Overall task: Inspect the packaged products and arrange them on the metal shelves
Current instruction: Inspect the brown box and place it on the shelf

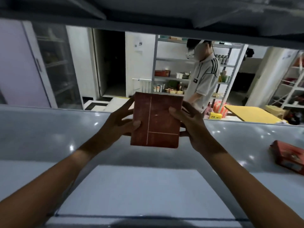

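Both hands held one red-brown box (156,120) up over the grey metal shelf (49,137), approx. in the middle of the view. The box was flat, w/ thin pale lines on the side facing the camera; the print on it was too blurred to read. The left hand (118,127) gripped the left edge: thumb curled onto the front face, the other fingers spread behind and along the side. The right hand (192,129) gripped the right edge in the same way, thumb on the front, fingers wrapped to the back. The box was lifted off the shelf, not touching it, and tilted a little.

A second red package (289,155) lay on the shelf at the far right, well apart from the hands. Above, the underside of an upper shelf (148,10) closed the top of the view.

Behind the shelf, another person in a grey shirt (204,79) stood beside a rack w/ assorted products (171,76). A yellow board (250,114) lay near this person, to the right.
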